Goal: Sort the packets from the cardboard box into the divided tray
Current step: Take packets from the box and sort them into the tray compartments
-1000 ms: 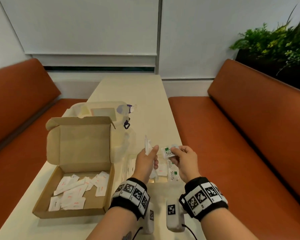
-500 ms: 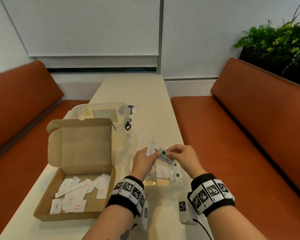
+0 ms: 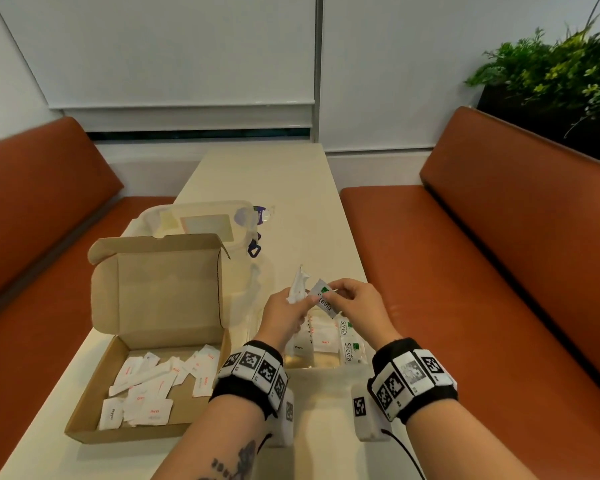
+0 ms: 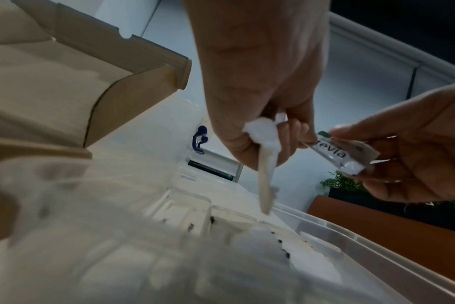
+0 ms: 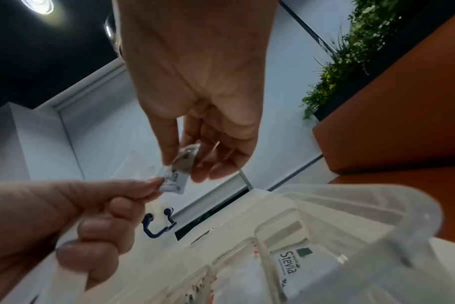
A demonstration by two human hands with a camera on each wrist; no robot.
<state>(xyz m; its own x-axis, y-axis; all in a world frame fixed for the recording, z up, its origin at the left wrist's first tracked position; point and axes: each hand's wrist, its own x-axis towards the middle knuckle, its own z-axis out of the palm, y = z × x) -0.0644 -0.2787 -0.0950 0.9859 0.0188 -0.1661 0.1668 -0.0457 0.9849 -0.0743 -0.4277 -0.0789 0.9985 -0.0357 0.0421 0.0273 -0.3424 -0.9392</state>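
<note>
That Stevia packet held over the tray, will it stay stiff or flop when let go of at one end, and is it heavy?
The Stevia packet probably holds its shape: it spans straight between the right hand and left hand. Likely light, since fingertip pinches carry it. Its glossy wrapper may be slippery.

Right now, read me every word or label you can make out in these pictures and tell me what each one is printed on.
"Stevia": on the packet pinched between the left hand and right hand.
"Stevia": on two packets in the divided tray, one behind the other.
"Salt", red: on several white packets in the cardboard box, such as this one.
Dark word on a box packet: too small to read.
Wristband squares: patterns, no words.
</note>
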